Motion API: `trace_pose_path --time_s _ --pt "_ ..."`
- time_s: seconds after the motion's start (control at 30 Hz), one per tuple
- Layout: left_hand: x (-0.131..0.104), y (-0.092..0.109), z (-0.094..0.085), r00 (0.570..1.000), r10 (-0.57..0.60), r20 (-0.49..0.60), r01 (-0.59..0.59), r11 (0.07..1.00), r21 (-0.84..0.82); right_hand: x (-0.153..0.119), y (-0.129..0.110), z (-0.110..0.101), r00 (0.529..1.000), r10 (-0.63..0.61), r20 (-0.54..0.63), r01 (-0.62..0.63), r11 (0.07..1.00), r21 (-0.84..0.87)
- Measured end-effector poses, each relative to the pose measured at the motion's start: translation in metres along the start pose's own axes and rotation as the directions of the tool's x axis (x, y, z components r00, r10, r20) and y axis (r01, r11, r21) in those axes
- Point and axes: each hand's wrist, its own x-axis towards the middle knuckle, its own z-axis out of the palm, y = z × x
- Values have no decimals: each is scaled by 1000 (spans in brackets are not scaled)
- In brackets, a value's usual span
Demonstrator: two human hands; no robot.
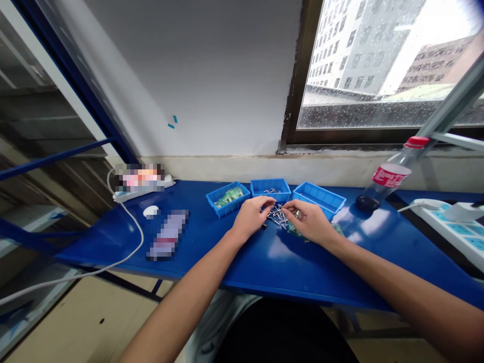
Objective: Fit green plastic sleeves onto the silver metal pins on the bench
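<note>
A loose pile of small silvery metal pieces, like screws or pins (278,217), lies on the blue table between my hands. My left hand (250,216) curls in from the left, thumb and fingers drawn together at the pile's edge; anything between them is too small to make out. My right hand (310,221) bends over the pile's right side with its fingertips pinched at the pieces, and what they grip cannot be made out. Small green pieces (297,231) lie partly hidden beneath the right hand. A tiny black item (264,226) sits by the left thumb.
Behind the hands stand three blue trays: the left tray (227,210) with green pieces, the middle tray (270,182) with some metal pieces, and the right tray (338,204). A bottle (391,174) leans at right. A phone-like object (169,234), white cable (140,237) and power strip (454,222) flank them.
</note>
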Motion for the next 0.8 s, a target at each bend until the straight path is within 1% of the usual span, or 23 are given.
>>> trace_pose_path --time_s 0.1,0.23,0.37,0.47,0.63,0.7,0.8 --pt "0 4 0 1000 19 15 -18 994 -109 1 0 1 998 -41 -43 43 998 52" --pt "-1 8 2 998 43 39 -37 988 -149 0 -1 2 997 -64 -52 69 992 107" --pt "-1 11 1 999 37 -12 -39 981 -188 -1 0 3 998 -40 -38 44 990 130" --pt "-1 14 -1 999 -21 -33 11 967 -254 -2 -1 4 999 -12 -39 17 992 129" --pt "-3 17 0 987 -159 11 149 899 -412 -2 -6 4 999 22 -45 -15 990 141" --pt "-3 17 1 984 -173 41 173 874 -454 -2 -7 3 999 14 -42 -8 990 139" --pt "-3 17 2 985 -158 75 174 862 -477 -3 -8 3 999 16 -38 -10 989 147"
